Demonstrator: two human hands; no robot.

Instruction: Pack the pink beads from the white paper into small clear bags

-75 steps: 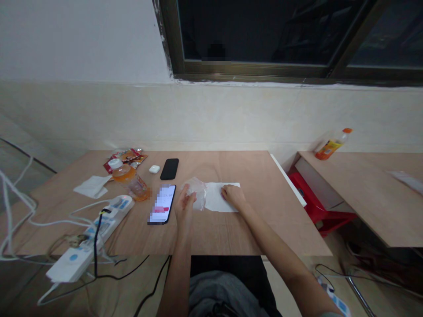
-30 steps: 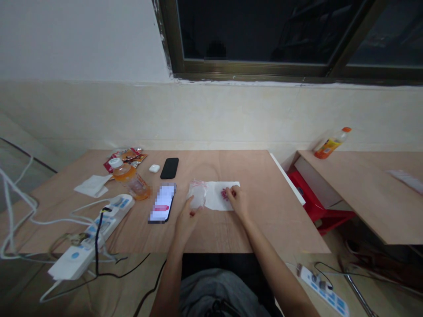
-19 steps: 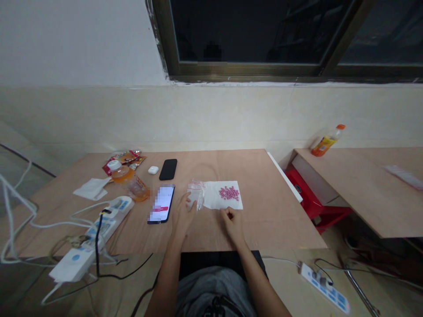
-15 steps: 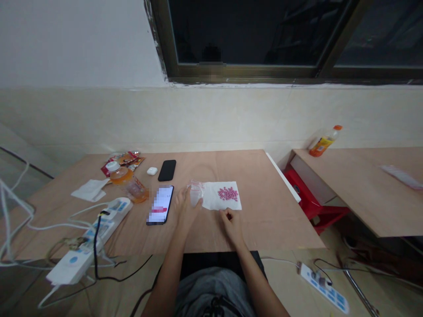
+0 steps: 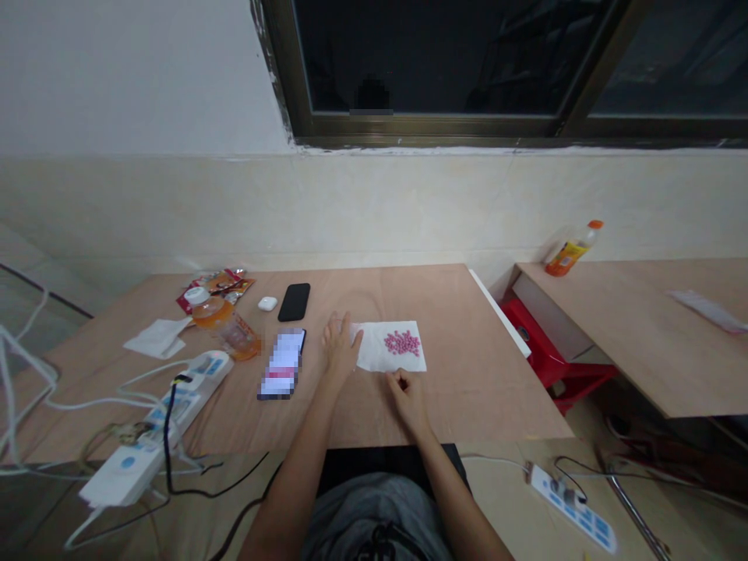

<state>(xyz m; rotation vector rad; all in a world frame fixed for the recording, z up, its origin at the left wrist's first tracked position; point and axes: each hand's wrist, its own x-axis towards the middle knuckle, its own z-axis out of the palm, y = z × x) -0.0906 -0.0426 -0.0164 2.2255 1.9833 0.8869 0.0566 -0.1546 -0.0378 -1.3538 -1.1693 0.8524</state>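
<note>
A white sheet of paper [image 5: 374,354] lies on the wooden table, bearing many small pink pellets [image 5: 402,343] gathered on its right half. My left hand [image 5: 341,347] rests over the paper's left edge with its fingers spread. Beneath it is a small clear plastic bag [image 5: 354,329], mostly covered by the hand. At the paper's lower edge, below the pellets, my right hand [image 5: 409,399] is closed with its fingers curled and pinched. Whatever those fingers hold, if anything, is hidden.
Left of my hands lie a lit phone [image 5: 281,365], a black phone [image 5: 294,302] and a white earbud case [image 5: 267,304]. Farther left are an orange drink bottle [image 5: 227,323], snack wrappers [image 5: 234,284], tissue [image 5: 157,338] and a power strip [image 5: 157,436] with cables.
My left hand has shifted slightly right and spread its fingers over the plastic bag, hiding most of it. The right hand stays closed at the paper's edge.
</note>
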